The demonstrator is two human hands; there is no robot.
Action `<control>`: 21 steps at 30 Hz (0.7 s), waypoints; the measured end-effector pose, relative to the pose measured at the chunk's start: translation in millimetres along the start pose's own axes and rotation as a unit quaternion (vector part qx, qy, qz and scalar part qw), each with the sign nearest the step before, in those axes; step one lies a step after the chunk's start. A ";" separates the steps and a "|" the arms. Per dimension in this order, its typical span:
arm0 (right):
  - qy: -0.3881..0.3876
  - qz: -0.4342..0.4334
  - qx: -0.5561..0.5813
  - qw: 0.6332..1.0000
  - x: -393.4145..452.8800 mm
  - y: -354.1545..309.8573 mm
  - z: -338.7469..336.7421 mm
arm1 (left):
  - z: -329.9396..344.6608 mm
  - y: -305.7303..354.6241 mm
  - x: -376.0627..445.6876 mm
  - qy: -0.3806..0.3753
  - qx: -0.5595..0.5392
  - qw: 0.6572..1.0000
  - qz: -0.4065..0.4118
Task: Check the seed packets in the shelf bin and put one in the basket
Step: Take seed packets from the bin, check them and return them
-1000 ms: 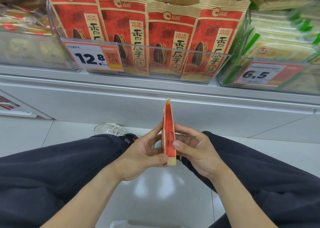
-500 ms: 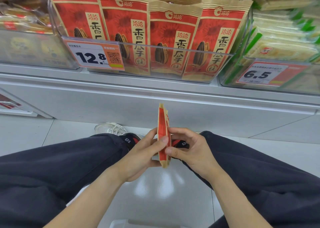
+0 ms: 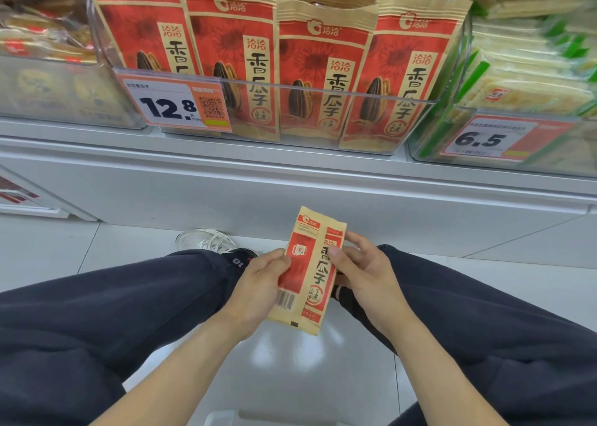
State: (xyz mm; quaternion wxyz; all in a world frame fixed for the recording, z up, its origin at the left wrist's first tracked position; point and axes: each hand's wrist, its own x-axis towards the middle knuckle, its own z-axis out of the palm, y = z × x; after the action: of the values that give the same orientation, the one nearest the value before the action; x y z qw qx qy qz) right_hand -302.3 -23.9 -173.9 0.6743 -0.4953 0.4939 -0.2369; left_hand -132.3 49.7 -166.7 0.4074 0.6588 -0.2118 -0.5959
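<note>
Two hands' fingers [image 3: 336, 253] pinching seed packet [image 3: 307, 273], perhaps side-on

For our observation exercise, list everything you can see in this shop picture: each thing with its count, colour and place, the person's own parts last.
held packet: 1, red and tan, between both hands, above the floor
shelf packets: at least 4 in front, more behind, red and tan, upright in the bin
bin: 1, clear, middle of shelf
12.8 tag: 1, white and orange, bin's front left
6.5 tag: 1, white and red, right bin
green packs: several, green and cream, right bin
basket: 1, white, only its rim shows at the bottom edge
shoe: 1, white, on floor
left hand: holds packet's left edge
right hand: holds packet's right edge
</note>
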 end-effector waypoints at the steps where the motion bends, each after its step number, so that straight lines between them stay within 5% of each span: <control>1: -0.006 0.000 0.004 1.000 -1.6 -1.8 0.1 | -0.2 -1.2 0.2 -0.014 0.017 1.000 -0.002; 9: -0.058 -0.012 -0.010 0.998 -5.7 -7.0 3.3 | 1.8 -2.5 1.2 0.088 0.099 0.990 0.049; 21: -0.026 -0.019 -0.026 0.999 -6.8 -2.8 6.0 | 9.1 -5.7 -7.8 0.070 0.178 0.974 0.123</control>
State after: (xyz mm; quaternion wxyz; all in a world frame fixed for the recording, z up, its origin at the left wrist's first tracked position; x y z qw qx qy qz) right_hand -299.1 -16.9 -168.4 0.6692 -0.5282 0.4723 -0.2237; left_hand -143.8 56.4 -166.1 0.3679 0.7298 -0.3647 -0.4461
